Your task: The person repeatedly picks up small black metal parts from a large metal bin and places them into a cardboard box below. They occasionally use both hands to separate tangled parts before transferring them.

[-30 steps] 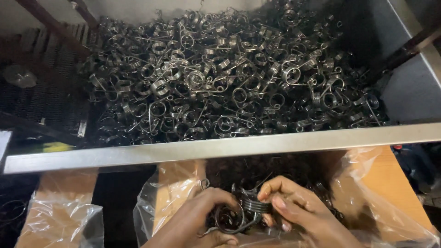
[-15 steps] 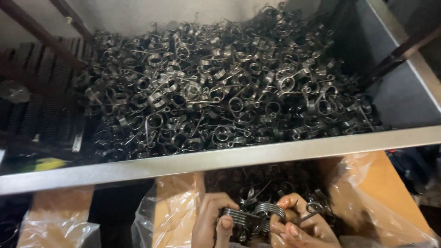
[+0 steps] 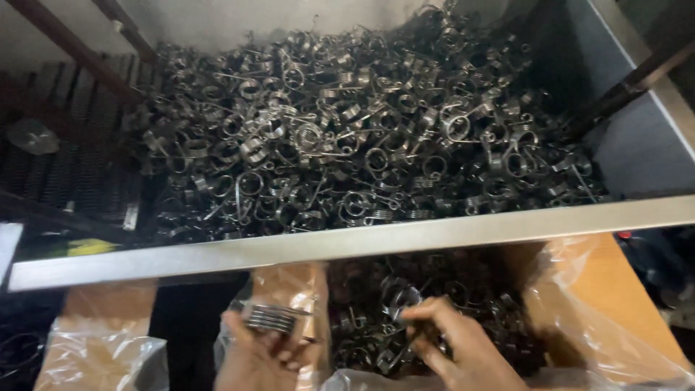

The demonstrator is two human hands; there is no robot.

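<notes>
A big heap of dark metal coil springs (image 3: 362,137) fills a grey metal tray (image 3: 405,239) across the upper view. Below its front rim stands a cardboard box lined with clear plastic (image 3: 579,318), holding more springs (image 3: 376,304). My left hand (image 3: 260,358) is at the bottom centre-left, over the box's left edge, holding a small stack of springs (image 3: 269,318). My right hand (image 3: 460,347) reaches into the box with its fingers pinched on a spring (image 3: 402,298) lying among the others.
A second plastic-lined cardboard box (image 3: 94,340) stands at lower left. Dark rods (image 3: 79,51) slant across the upper left over a ribbed dark surface. A yellow object (image 3: 90,246) lies by the tray's left end. The tray's right wall (image 3: 637,137) rises steeply.
My hands were together around one bundle of springs; they have parted. The left hand moved left with a stack, the right moved into the box. The view tilted slightly downward.
</notes>
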